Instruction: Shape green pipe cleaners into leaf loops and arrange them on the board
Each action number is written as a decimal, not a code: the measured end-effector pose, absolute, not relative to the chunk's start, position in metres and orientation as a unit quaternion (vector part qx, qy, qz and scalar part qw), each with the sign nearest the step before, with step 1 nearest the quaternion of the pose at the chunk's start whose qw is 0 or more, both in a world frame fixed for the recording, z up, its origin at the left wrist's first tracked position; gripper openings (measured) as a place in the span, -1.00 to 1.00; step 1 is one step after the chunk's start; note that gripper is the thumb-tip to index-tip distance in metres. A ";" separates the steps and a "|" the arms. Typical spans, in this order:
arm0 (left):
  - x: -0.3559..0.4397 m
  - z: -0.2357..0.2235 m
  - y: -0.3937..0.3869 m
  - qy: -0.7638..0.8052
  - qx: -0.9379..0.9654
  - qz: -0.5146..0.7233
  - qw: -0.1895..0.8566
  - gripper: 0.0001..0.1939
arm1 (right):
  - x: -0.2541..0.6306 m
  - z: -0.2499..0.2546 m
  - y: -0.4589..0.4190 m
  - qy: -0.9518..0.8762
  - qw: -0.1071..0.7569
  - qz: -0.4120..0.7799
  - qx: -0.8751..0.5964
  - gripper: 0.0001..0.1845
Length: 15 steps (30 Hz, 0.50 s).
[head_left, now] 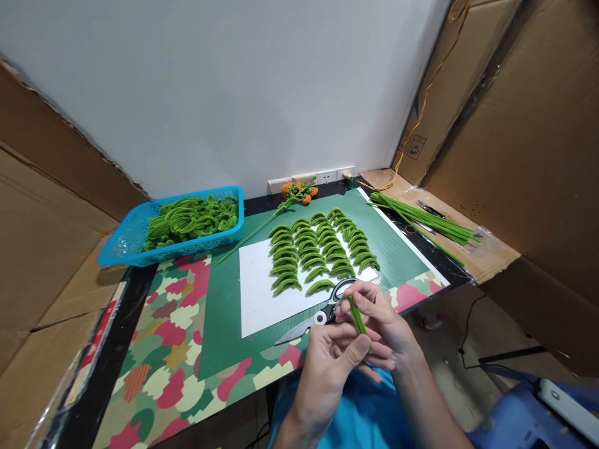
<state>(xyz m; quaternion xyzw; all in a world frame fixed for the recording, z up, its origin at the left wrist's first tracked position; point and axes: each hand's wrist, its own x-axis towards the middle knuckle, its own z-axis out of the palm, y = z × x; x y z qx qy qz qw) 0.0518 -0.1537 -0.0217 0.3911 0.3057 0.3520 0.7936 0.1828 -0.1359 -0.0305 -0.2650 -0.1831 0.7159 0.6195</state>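
Seen from within the room: a black surface (pixel 259 206) carries a sky-blue perforated plastic basket (pixel 125 240) of looped green strips and, nearer, columns of curved, fuzzy green pieces (pixel 283 252). Over its near edge, beside black-and-grey metal scissors (pixel 320 318), the left hand (pixel 325 362) pinches with its thumb the lower end, and the right hand (pixel 378 307) lightly pinches the upper end, of a slim, straight, bright-green fuzzy bundle (pixel 357 315). The bundle is probably light, soft-furred, bendable, and unlikely to slip, best taken gently near either end.
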 end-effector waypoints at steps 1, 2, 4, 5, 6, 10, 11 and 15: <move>0.052 -0.020 -0.154 0.308 0.398 0.351 0.789 -0.58 | 0.183 -0.031 -0.136 -0.186 0.621 0.714 -0.265 -0.73; 0.051 -0.019 -0.153 0.312 0.406 0.353 0.783 -0.58 | 0.183 -0.031 -0.136 -0.189 0.622 0.711 -0.267 -0.73; 0.051 -0.017 -0.153 0.323 0.419 0.354 0.771 -0.59 | 0.184 -0.030 -0.137 -0.190 0.619 0.712 -0.272 -0.72; 0.051 -0.016 -0.152 0.328 0.423 0.351 0.768 -0.59 | 0.185 -0.030 -0.136 -0.188 0.616 0.714 -0.274 -0.71; 0.050 -0.015 -0.152 0.331 0.426 0.345 0.768 -0.58 | 0.186 -0.029 -0.136 -0.188 0.612 0.718 -0.274 -0.69; 0.049 -0.014 -0.152 0.342 0.439 0.319 0.767 -0.55 | 0.189 -0.027 -0.137 -0.222 0.600 0.718 -0.275 -0.70; 0.049 -0.014 -0.152 0.343 0.441 0.317 0.766 -0.55 | 0.190 -0.027 -0.137 -0.233 0.600 0.714 -0.275 -0.71; 0.049 -0.015 -0.151 0.342 0.438 0.318 0.768 -0.56 | 0.195 -0.029 -0.139 -0.259 0.602 0.703 -0.276 -0.68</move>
